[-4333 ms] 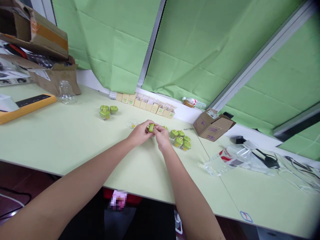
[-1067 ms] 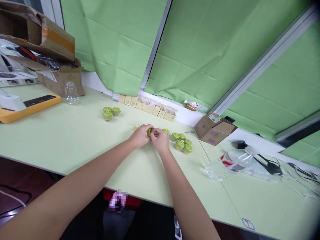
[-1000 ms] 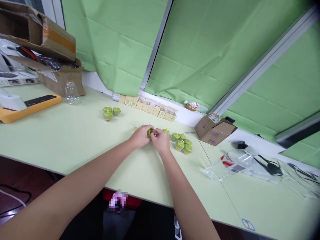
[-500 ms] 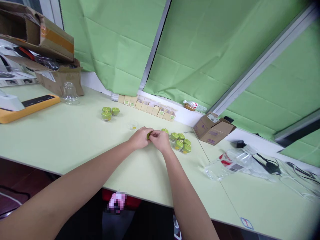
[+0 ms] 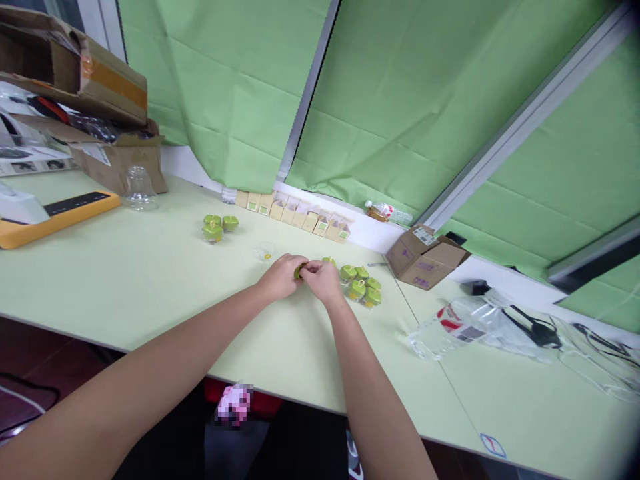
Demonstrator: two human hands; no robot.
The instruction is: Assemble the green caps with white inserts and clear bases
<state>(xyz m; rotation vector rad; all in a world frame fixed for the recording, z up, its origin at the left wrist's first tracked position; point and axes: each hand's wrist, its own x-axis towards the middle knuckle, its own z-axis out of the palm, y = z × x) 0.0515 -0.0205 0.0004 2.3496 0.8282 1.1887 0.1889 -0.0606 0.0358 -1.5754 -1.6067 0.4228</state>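
Over the middle of the table, my left hand (image 5: pixel 283 275) is closed around a small green lid (image 5: pixel 299 271), most of it hidden by fingers. My right hand (image 5: pixel 321 277) pinches the same lid from the other side. Just beyond my left hand sits a clear plastic cup (image 5: pixel 265 252) with a yellow sticker. Several clear cups with green lids (image 5: pixel 357 289) stand in a group to the right of my right hand, each lid with a pale loop on top. Three more green-lidded cups (image 5: pixel 213 231) stand farther left.
Along the back wall runs a row of small tan boxes (image 5: pixel 300 219). A cardboard box (image 5: pixel 425 259) and a large clear bottle (image 5: pixel 455 327) are on the right. At left are an orange-and-black device (image 5: pixel 85 205), a clear jar (image 5: pixel 140 190) and stacked cartons (image 5: pixel 115 160).
Both hands stay together at almost the same spot, with fingers shifting slightly on the green lid. The other things have not moved on the table.
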